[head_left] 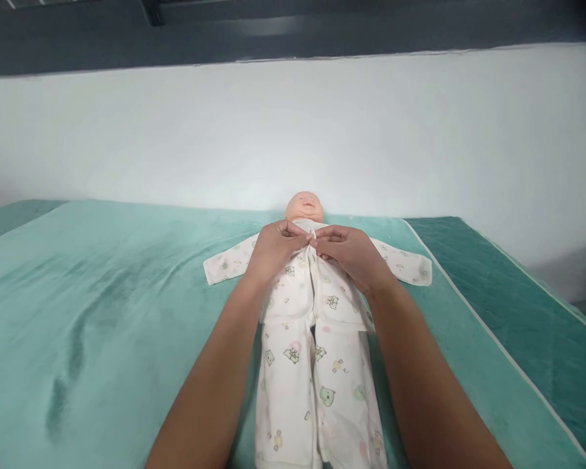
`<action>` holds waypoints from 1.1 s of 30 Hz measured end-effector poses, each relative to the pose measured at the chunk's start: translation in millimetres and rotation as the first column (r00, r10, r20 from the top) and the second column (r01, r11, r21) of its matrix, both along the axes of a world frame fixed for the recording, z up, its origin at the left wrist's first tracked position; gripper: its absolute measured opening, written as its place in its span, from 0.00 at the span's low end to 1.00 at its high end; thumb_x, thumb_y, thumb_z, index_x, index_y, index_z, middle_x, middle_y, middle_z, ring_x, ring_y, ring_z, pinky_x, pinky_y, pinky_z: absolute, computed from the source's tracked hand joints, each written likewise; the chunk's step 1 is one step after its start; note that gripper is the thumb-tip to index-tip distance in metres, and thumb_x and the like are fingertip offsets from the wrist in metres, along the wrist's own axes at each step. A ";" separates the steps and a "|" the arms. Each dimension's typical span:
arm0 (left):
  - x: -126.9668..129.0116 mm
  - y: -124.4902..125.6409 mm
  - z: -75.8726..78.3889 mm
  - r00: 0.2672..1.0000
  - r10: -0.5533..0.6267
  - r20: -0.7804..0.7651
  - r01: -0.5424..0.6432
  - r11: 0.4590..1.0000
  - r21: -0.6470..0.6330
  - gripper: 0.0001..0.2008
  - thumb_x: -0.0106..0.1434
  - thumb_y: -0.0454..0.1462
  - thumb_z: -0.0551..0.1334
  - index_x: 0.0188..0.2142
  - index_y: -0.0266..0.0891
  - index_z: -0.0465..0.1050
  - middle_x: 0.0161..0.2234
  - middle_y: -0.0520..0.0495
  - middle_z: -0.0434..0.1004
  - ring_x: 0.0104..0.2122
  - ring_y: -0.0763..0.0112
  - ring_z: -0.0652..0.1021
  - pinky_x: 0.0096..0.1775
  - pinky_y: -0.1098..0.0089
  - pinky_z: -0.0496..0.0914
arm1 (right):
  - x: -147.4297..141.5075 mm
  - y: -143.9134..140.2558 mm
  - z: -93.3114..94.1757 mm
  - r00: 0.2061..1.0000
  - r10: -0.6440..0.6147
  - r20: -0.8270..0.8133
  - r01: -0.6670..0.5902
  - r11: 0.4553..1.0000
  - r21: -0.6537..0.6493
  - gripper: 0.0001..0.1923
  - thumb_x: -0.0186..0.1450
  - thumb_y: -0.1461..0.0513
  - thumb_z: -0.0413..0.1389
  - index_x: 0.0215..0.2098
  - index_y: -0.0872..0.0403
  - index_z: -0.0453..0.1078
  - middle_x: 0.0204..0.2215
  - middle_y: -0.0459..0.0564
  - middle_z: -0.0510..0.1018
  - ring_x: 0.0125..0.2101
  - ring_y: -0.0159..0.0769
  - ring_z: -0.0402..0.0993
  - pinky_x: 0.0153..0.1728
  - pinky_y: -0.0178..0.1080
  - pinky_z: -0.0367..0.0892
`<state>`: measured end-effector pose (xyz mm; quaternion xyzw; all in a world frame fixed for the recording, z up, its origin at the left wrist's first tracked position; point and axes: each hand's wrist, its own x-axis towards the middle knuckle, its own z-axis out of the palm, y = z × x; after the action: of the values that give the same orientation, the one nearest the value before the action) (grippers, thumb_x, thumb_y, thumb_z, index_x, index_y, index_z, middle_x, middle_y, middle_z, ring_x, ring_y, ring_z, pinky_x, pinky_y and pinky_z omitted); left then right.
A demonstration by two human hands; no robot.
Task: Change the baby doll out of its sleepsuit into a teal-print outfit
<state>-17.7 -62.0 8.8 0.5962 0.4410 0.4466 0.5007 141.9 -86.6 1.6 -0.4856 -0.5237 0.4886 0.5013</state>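
Note:
A baby doll (305, 207) lies on its back, dressed in a white long-sleeved baby shirt (339, 296) printed with small bears. Matching baby trousers (288, 384) cover its legs. My left hand (279, 247) pinches one front edge of the shirt just below the neck. Opposite it, my right hand (346, 251) pinches the other front edge, and the fingertips of both hands nearly meet. Below my hands the shirt front parts in a narrow gap. Whatever fastening sits between my fingertips is hidden. Both sleeves stretch out sideways.
A light green sheet (102, 312) with some wrinkles lies under the doll. Darker green quilted cloth (508, 293) shows along the right side. Behind the doll's head stands a white wall (293, 130), with a dark band (293, 32) above it.

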 end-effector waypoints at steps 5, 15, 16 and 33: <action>-1.5 -1.2 2.8 0.999 -0.008 -0.045 0.007 1.000 -0.012 0.07 0.51 0.38 0.66 0.27 0.37 0.72 0.25 0.51 0.72 0.22 0.79 0.67 0.24 0.74 0.59 | 1.1 0.3 -2.4 0.999 -0.011 -0.036 0.011 1.000 -0.023 0.16 0.50 0.59 0.67 0.35 0.56 0.74 0.25 0.44 0.73 0.27 0.27 0.67 0.31 0.32 0.62; -3.9 -4.4 7.2 0.991 -0.054 -0.123 0.057 0.998 0.015 0.04 0.53 0.36 0.63 0.28 0.37 0.70 0.23 0.54 0.68 0.21 0.81 0.63 0.24 0.75 0.56 | -5.2 -4.9 6.0 0.992 -0.056 0.112 0.059 0.998 -0.027 0.15 0.52 0.59 0.63 0.37 0.56 0.72 0.27 0.44 0.74 0.26 0.27 0.67 0.30 0.32 0.62; -4.6 -4.4 7.7 0.989 -0.068 -0.129 0.071 0.997 0.024 0.04 0.53 0.36 0.62 0.28 0.37 0.70 0.24 0.54 0.68 0.21 0.81 0.63 0.24 0.75 0.56 | -6.4 -5.3 6.6 0.987 -0.064 0.146 0.068 0.997 -0.025 0.15 0.53 0.59 0.63 0.37 0.55 0.72 0.27 0.44 0.74 0.26 0.28 0.67 0.29 0.32 0.62; -1.8 -2.4 3.4 0.979 -0.046 -0.197 0.058 0.997 0.055 0.07 0.54 0.35 0.59 0.34 0.39 0.69 0.29 0.51 0.71 0.26 0.76 0.71 0.28 0.74 0.63 | -19.5 -22.2 19.6 0.778 -0.124 0.616 0.080 0.992 0.099 0.11 0.58 0.62 0.54 0.40 0.52 0.65 0.31 0.45 0.75 0.31 0.34 0.69 0.28 0.34 0.59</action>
<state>-19.5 -64.5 12.2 0.6634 0.4587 0.3856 0.4481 122.3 -108.8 21.2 -0.6296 -0.6485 0.2557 0.3430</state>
